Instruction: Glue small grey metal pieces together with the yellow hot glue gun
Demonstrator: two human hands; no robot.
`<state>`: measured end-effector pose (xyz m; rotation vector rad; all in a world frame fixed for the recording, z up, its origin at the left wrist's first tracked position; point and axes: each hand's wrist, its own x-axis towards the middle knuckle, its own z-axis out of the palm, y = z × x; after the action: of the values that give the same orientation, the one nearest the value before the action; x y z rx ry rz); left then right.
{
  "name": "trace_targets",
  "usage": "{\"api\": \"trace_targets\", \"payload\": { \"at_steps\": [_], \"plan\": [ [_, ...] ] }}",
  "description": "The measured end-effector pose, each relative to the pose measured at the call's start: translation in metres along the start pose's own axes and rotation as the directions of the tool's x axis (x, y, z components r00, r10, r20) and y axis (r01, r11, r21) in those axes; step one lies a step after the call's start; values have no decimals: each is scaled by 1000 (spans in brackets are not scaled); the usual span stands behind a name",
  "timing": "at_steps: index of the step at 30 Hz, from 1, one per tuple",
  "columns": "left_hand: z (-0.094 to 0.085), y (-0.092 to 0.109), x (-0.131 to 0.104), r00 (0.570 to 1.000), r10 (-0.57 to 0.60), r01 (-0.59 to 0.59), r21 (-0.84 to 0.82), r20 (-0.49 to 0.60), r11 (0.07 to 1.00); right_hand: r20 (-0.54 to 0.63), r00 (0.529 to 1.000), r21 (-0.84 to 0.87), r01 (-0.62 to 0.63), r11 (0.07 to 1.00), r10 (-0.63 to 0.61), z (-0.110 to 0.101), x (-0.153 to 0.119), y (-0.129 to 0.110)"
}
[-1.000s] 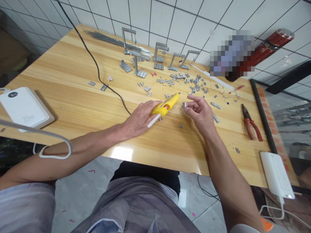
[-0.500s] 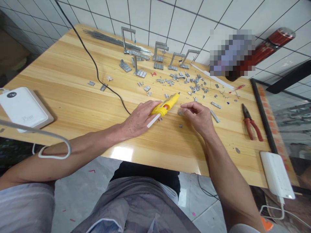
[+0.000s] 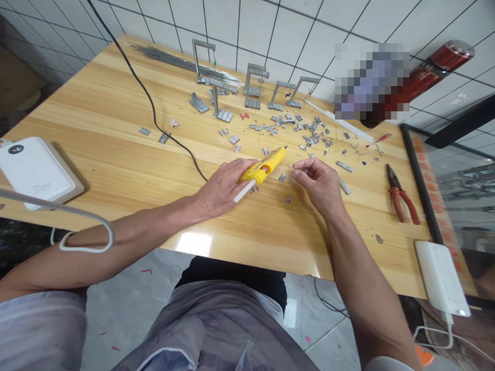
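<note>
My left hand (image 3: 220, 189) is wrapped round a yellow hot glue gun (image 3: 273, 162). Its nozzle points up and to the right, and a white glue stick (image 3: 245, 191) sticks out of its back end. Over the table to the right is my right hand (image 3: 319, 185), fingers curled, with a small gap between thumb and index fingertip and nothing visible in it. Just left of those fingertips lies a small grey metal piece (image 3: 282, 178), apart from the hand. Another small grey piece (image 3: 288, 200) rests nearer to me.
Several grey metal stands (image 3: 222, 114) are at the back, beside a bundle of thin wires (image 3: 166, 57). Scattered metal bits (image 3: 315, 136) lie beyond my hands. Red-handled pliers (image 3: 400, 198) and a white power bank (image 3: 441, 278) are right; another white power bank (image 3: 40, 172) is left. A black cable (image 3: 150, 103) crosses the table.
My right hand has shifted slightly right, away from the small grey piece it was touching, which now lies in plain sight on the table. My left hand and the glue gun have hardly moved.
</note>
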<state>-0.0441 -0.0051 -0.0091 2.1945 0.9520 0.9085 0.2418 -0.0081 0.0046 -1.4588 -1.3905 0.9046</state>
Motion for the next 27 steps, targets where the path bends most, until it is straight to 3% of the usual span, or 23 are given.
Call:
{"api": "trace_targets", "payload": {
  "at_steps": [7, 15, 27],
  "plan": [
    [0, -2, -1, 999, 33, -33, 13, -7, 999, -31, 998, -68, 61, 996, -63, 0, -1, 1],
    [1, -3, -2, 997, 66, -66, 15, -29, 998, -85, 984, 8, 158, 987, -157, -2, -3, -1],
    [1, -2, -1, 998, 60, -59, 28, -19, 998, -81, 991, 185, 117, 976, -104, -2, 3, 6]
  ]
}}
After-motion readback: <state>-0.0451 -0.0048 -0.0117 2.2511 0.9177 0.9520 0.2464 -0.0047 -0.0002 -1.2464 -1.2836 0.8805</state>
